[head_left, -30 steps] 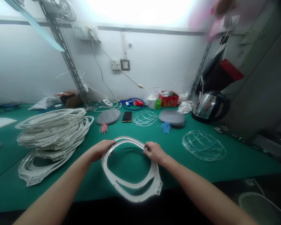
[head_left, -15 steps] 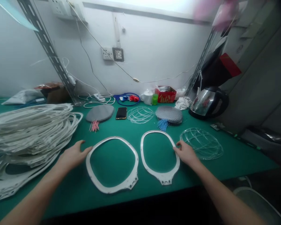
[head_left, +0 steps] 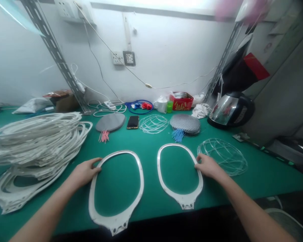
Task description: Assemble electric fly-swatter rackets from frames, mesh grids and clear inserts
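Note:
A white oval frame (head_left: pixel 142 176) with a holed tab at its near end is on the table in front of me. My left hand (head_left: pixel 84 172) pinches its upper left rim between thumb and fingers. To the right is a second, similar white oval frame (head_left: pixel 159 168), its tab also facing me. Its right rim is pinched by my right hand (head_left: pixel 209 166). The two frames lie apart, with green table between them. Beside my left hand rises a large pile of white frames (head_left: pixel 40 144). Just beyond my right hand lies a clear, criss-crossed oval grid (head_left: pixel 226 154).
Along the back of the green table (head_left: pixel 148 144) are a grey oval stack with pink strands (head_left: pixel 110 122), a phone (head_left: pixel 133 122), another clear grid (head_left: pixel 154 124) and a mesh stack with blue strands (head_left: pixel 185 124). A kettle (head_left: pixel 224 111) stands at the right, near a red box (head_left: pixel 182 102).
The left frame has turned so its tab faces me, and has come nearer; my left fingers have closed on its rim. The right frame has shifted slightly right and nearer with my right hand.

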A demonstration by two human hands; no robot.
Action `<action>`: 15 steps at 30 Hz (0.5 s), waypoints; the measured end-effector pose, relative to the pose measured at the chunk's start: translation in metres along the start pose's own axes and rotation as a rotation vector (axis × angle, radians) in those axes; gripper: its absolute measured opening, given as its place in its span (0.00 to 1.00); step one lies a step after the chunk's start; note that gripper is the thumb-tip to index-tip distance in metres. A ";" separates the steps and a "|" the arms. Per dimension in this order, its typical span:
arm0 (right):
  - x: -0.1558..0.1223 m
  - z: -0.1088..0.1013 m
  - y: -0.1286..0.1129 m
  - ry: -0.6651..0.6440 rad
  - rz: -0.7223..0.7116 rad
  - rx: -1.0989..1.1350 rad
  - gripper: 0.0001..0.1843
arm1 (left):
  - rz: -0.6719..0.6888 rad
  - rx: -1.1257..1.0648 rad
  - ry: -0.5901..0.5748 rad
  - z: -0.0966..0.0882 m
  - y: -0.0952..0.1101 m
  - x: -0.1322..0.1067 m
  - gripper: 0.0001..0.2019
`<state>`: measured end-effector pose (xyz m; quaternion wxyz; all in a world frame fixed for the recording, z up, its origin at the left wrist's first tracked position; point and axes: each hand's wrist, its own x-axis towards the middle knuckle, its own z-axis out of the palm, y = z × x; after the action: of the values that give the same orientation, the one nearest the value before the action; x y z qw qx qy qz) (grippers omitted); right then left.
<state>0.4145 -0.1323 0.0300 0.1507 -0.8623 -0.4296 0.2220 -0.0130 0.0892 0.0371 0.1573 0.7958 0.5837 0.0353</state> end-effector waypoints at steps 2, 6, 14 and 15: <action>0.003 0.004 -0.010 0.014 -0.018 0.015 0.07 | 0.008 0.009 -0.021 0.002 0.016 0.002 0.25; 0.010 0.012 -0.023 -0.006 -0.066 0.003 0.07 | -0.006 0.003 0.002 0.005 0.041 0.005 0.25; 0.021 0.014 -0.010 -0.049 -0.042 0.037 0.10 | -0.019 -0.019 -0.096 0.005 0.042 -0.007 0.22; 0.022 0.012 -0.012 -0.050 -0.061 0.030 0.10 | -0.015 -0.015 -0.086 0.005 0.044 -0.003 0.22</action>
<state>0.4118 -0.1067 0.0193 0.1597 -0.8406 -0.4559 0.2451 0.0277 0.0731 0.0461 0.1882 0.7911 0.5820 0.0044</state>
